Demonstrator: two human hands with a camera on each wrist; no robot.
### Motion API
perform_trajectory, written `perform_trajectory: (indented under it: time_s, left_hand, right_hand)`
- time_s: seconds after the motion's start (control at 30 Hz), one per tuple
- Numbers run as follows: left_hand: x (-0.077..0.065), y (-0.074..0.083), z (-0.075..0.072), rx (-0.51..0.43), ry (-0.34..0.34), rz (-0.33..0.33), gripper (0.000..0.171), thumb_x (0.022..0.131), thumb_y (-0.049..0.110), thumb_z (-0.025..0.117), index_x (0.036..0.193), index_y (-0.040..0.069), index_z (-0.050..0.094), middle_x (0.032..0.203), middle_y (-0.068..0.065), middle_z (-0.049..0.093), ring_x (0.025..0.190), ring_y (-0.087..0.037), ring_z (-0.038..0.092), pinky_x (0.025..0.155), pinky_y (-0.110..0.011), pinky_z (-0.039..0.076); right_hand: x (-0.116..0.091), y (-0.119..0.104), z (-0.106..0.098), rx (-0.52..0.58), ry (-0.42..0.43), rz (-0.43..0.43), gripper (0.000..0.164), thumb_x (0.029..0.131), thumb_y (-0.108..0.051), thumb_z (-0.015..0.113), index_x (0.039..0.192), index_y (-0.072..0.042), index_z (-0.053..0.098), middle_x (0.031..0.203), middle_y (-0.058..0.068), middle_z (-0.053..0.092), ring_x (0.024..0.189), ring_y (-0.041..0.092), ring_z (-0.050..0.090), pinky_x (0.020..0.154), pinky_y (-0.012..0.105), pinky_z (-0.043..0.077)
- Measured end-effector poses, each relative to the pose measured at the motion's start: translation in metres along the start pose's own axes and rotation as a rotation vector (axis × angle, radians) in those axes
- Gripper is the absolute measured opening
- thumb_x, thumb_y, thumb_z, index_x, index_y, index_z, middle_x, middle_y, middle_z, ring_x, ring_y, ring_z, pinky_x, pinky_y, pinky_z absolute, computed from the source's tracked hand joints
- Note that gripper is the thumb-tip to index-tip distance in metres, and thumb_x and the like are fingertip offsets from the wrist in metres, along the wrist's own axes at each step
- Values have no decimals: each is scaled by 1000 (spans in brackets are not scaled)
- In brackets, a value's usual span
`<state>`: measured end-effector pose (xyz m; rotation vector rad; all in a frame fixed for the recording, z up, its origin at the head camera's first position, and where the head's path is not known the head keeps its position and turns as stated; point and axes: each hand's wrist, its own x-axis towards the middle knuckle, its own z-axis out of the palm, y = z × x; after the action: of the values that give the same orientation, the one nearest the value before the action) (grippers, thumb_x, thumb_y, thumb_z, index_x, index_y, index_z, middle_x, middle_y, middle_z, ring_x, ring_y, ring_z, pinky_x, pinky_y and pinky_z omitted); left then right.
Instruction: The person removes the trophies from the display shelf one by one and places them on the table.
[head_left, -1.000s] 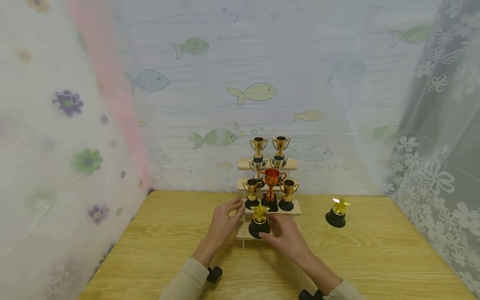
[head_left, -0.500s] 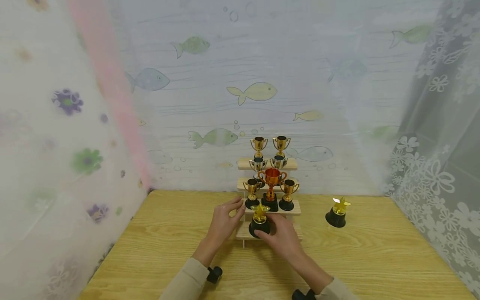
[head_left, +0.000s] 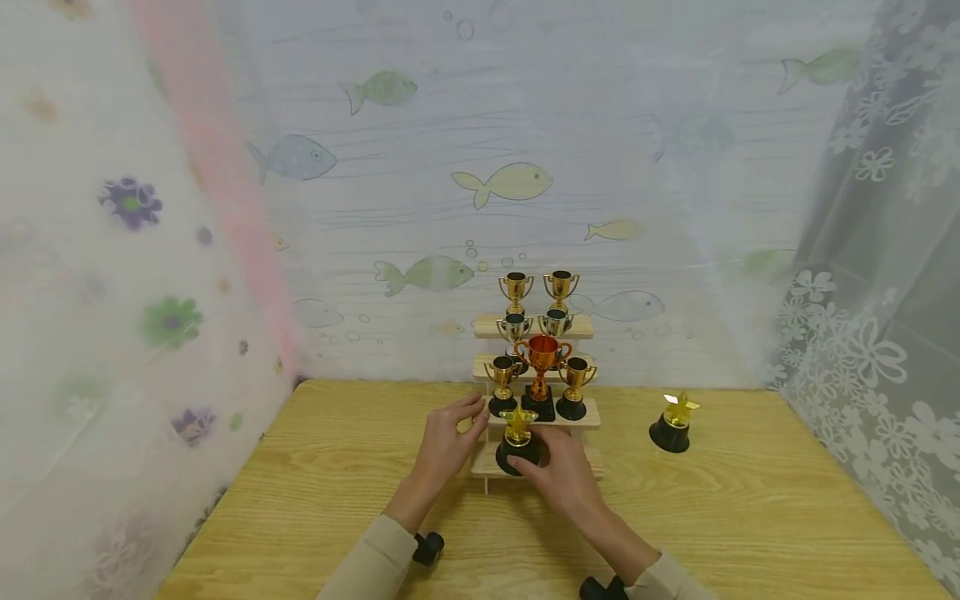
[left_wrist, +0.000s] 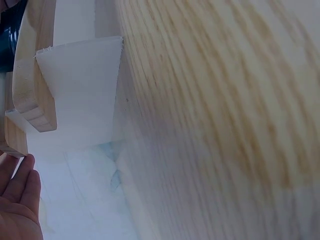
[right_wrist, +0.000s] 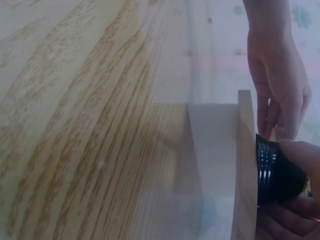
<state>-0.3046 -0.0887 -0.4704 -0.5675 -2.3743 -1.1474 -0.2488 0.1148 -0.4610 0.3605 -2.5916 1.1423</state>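
Observation:
A gold star trophy with a black base stands on the lowest step of the tiered wooden stand. My right hand grips its base from the right, thumb in front; in the right wrist view the black base sits against the step between thumb and fingers. On the stand's left side my left hand touches the edge of an upper step with extended fingertips, as the left wrist view of the hand also shows. A copper-coloured cup trophy and several smaller cups fill the steps above.
Another gold star trophy with a black base stands on the wooden table, well to the right of the stand. Behind the table hangs a fish-patterned curtain. Sheer flowered drapes border the right side.
My right hand has shifted slightly left, its thumb coming round onto the front of the star trophy's base. My left hand stays at the stand's side.

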Motion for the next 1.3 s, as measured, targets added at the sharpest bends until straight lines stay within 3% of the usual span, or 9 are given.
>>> perform_trajectory:
  time_s: [1.3]
  left_hand:
    - [1, -3, 0, -1, 8, 22, 31, 102, 23, 66, 122, 1, 75, 132, -17, 67, 124, -34, 63, 101, -50, 53]
  right_hand:
    - [-8, -10, -24, 40, -36, 6, 52, 86, -31, 85, 129, -6, 70, 122, 11, 72, 114, 31, 68, 97, 52, 54]
